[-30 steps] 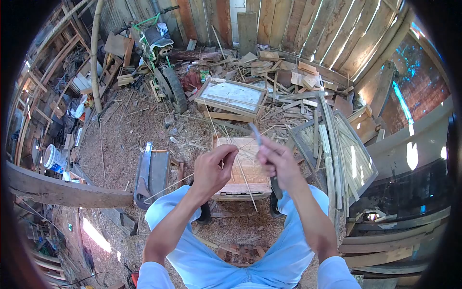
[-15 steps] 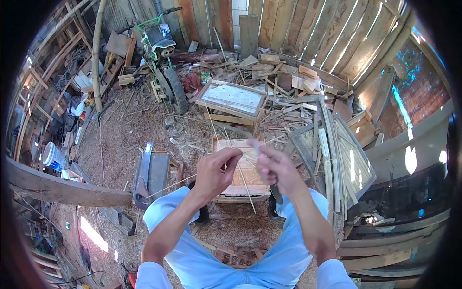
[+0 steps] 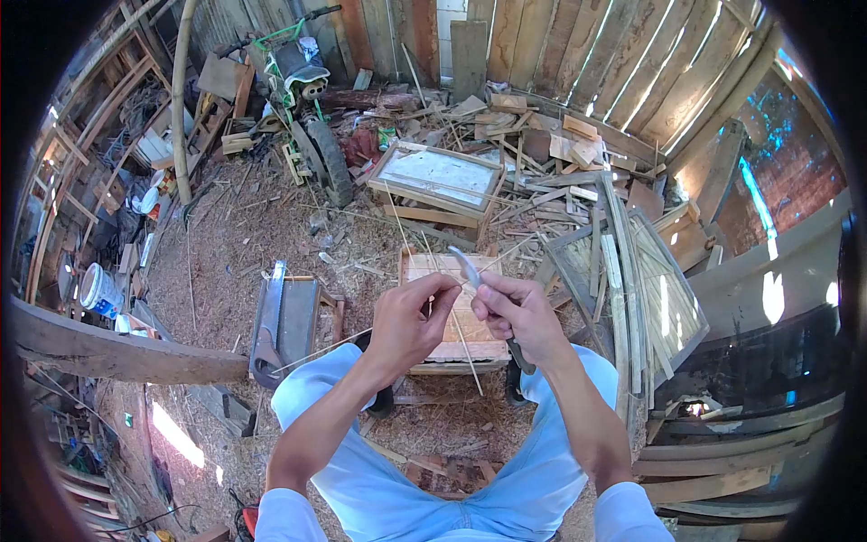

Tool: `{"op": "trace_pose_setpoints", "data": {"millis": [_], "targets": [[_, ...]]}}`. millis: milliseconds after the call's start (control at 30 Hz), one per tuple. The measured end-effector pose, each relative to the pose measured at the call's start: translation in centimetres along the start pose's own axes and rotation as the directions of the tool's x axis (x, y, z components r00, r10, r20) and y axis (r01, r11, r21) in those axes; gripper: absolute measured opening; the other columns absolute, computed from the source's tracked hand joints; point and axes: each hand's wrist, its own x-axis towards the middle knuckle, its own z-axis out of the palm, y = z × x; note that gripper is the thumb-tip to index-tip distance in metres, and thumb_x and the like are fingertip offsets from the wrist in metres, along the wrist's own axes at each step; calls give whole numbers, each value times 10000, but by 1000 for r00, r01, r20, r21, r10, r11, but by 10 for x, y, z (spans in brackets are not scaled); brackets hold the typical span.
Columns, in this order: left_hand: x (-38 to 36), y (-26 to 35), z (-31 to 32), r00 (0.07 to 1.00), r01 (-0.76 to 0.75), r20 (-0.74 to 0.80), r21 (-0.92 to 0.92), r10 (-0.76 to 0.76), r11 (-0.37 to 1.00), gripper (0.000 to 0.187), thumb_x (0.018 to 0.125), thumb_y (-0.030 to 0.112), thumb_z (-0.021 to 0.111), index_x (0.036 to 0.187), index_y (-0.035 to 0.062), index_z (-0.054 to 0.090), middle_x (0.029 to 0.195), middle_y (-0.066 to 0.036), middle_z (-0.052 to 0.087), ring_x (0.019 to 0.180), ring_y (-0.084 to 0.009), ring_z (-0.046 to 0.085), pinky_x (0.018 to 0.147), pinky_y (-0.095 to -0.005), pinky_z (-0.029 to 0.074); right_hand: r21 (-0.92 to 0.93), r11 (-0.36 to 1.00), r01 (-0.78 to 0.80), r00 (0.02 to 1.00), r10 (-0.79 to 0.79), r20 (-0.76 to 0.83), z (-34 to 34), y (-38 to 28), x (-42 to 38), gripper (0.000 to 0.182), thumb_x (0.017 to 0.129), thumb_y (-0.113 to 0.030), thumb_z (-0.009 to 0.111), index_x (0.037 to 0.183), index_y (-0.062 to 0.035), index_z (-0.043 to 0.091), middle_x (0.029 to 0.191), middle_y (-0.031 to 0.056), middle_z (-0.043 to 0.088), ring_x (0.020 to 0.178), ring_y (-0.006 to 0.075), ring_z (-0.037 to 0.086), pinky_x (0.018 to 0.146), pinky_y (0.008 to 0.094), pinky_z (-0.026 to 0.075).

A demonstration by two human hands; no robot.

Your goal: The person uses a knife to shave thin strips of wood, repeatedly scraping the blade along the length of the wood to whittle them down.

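Note:
My left hand point(image 3: 415, 318) is closed in a pinch on a thin wooden strip point(image 3: 339, 344), whose lower end reaches down past my knee to the left. My right hand point(image 3: 522, 316) is wrapped round a knife point(image 3: 466, 267), its pale blade pointing up and left and its dark handle end showing below the palm. The fingertips of both hands are close together over a low wooden bench point(image 3: 461, 348). More thin strips point(image 3: 465, 341) cross one another on and above the bench, between the hands.
A handsaw point(image 3: 269, 330) lies on a small dark-topped stool point(image 3: 296, 321) at left. A white-topped frame point(image 3: 440, 178) stands beyond the bench, near scrap wood point(image 3: 578, 149) and a motorbike point(image 3: 316, 149). Slatted panels point(image 3: 664, 294) lean at right; a wooden beam point(image 3: 135, 354) crosses at left.
My right hand, blurred before, now shows clearly, slightly left of where it was and nearer my left hand. The knife blade has shifted left and up. My left hand has barely moved.

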Motion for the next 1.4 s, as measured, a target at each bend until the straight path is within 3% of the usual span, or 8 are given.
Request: {"op": "trace_pose_setpoints", "data": {"millis": [600,667,733,833,900,967,1100,1400], "targets": [[-3,-8,-5,992,-126,35,90,124,988,50,829,64,633,878,63,632,766,-89,654,605,-251,638,493,-323,477,236,971,-31,998,41,-39,-33,-18,1,372,933,-149,544,1289,-45,513,734,-37,501,504,8,335,423,146,269],[-4,-11,-3,987,-158,7,78,158,984,44,830,69,635,873,58,632,757,-92,653,597,-241,634,505,-313,478,238,971,-36,997,51,-58,-41,-18,1,372,933,-141,538,1291,-44,510,730,-36,501,502,7,339,418,146,270],[-7,-14,-11,994,-111,-13,80,113,991,43,832,72,635,870,53,634,746,-94,650,586,-237,628,507,-310,474,252,951,177,968,-122,-219,-65,-23,6,370,941,-129,523,1301,-48,501,723,-28,511,500,7,350,410,150,276],[-3,-20,-12,999,-26,-41,79,29,997,49,835,79,638,869,43,640,719,-100,642,548,-218,602,498,-304,455,257,928,270,955,-223,-196,-64,-27,2,384,948,-123,508,1323,-46,479,717,-17,528,491,13,364,404,156,288],[-3,-20,-10,1000,19,-16,77,-18,997,57,836,83,640,870,37,645,703,-104,636,522,-202,581,487,-302,439,217,955,205,971,-169,-171,-45,-20,0,419,945,-133,526,1348,-44,453,722,-7,545,490,19,367,411,160,289],[0,-16,-5,998,47,32,-8,-47,999,72,860,56,616,896,5,652,657,-47,604,509,-66,459,464,-243,351,-41,998,52,997,-54,-56,-27,-14,1,459,934,-138,556,1366,-46,432,735,8,560,497,25,364,422,163,284],[-1,-12,-2,988,95,132,-82,-83,992,88,866,62,614,909,-5,651,651,-28,601,522,-48,455,464,-236,346,148,989,23,998,-31,49,-19,-11,5,450,928,-128,575,1341,-6,445,748,23,572,505,21,374,432,157,289],[-2,-5,-7,970,165,192,-74,-148,984,128,879,105,618,912,-14,649,669,-24,609,578,-40,498,512,-226,399,74,995,68,993,-61,-97,-39,-16,5,269,934,-132,563,1163,10,585,737,3,559,507,14,394,425,145,291]]}}
